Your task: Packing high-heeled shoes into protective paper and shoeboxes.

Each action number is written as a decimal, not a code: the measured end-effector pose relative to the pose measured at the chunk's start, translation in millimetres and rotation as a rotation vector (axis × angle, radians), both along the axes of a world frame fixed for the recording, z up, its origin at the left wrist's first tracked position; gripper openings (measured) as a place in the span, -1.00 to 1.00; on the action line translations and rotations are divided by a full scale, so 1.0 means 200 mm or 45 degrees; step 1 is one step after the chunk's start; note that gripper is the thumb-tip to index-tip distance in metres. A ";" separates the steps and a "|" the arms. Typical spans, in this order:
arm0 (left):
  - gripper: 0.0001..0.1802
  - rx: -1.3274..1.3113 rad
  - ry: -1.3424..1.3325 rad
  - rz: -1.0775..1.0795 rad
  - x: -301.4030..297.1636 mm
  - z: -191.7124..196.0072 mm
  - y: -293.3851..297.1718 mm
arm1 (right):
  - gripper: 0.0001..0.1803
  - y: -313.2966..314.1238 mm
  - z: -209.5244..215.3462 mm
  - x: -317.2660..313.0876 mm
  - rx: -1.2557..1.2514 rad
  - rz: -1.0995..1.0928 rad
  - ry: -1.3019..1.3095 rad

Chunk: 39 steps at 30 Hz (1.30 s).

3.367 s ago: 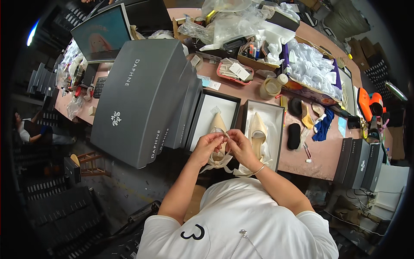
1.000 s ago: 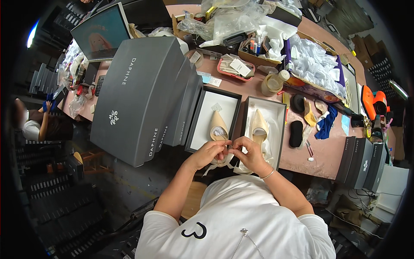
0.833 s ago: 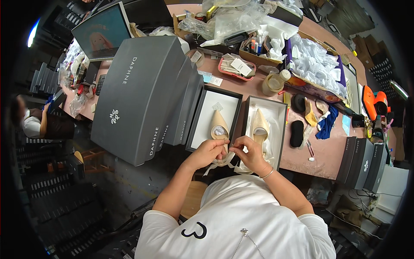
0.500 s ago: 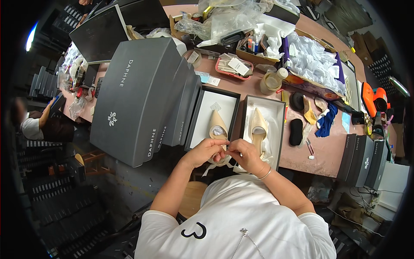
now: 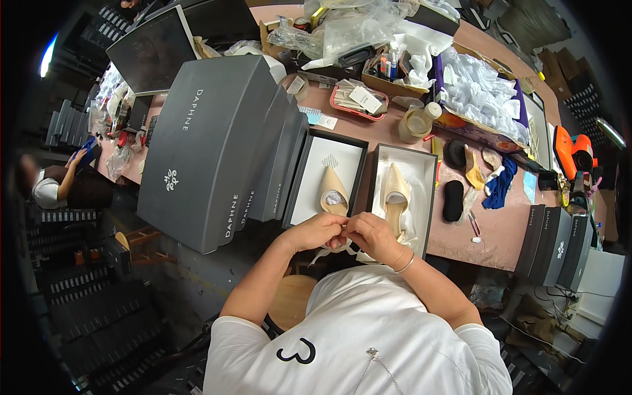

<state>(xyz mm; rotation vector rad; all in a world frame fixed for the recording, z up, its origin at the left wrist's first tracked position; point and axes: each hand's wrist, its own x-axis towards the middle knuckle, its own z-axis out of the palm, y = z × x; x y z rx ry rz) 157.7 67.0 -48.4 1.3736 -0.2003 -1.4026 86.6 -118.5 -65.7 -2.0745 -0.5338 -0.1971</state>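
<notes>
My left hand (image 5: 318,232) and my right hand (image 5: 374,236) meet with pinched fingertips at the heel end of a pointed beige shoe (image 5: 333,178). What is between the fingers is too small and covered to make out. Pale tissue or stuffing shows in the shoe's opening, and a white ribbon (image 5: 321,254) hangs below my left hand. This shoe lies over a shallow dark-edged tray with a white inside (image 5: 309,183). A matching beige shoe (image 5: 394,184) rests on white paper in the shoe box (image 5: 428,205) to the right, just beyond my right hand.
Large dark grey shoe boxes (image 5: 197,151) stand stacked at left; smaller ones (image 5: 554,243) stand at right. Behind are a red basket of tags (image 5: 359,100), a jar (image 5: 416,124) and a carton of white tissue (image 5: 480,89). A black brush-like pad (image 5: 452,201) and tweezers (image 5: 474,224) lie at right.
My fingertips have drawn closer together at the shoe's heel end, and my left wrist has shifted slightly. At far left, another person's hands have moved with something blue.
</notes>
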 end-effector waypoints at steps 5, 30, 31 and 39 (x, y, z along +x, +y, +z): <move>-0.75 0.030 -0.044 -0.069 0.01 0.02 -0.01 | -0.84 -0.01 0.01 0.00 -0.012 0.035 0.033; -0.65 -0.017 -0.079 -0.095 0.04 0.07 0.00 | -0.78 0.00 0.07 0.01 0.128 0.074 0.223; -0.65 -0.022 -0.072 -0.092 0.04 0.07 0.00 | -0.78 0.00 0.07 0.01 0.112 0.069 0.214; -0.64 -0.050 0.007 -0.056 0.03 0.07 0.00 | -0.82 0.00 0.02 0.00 -0.008 0.076 0.071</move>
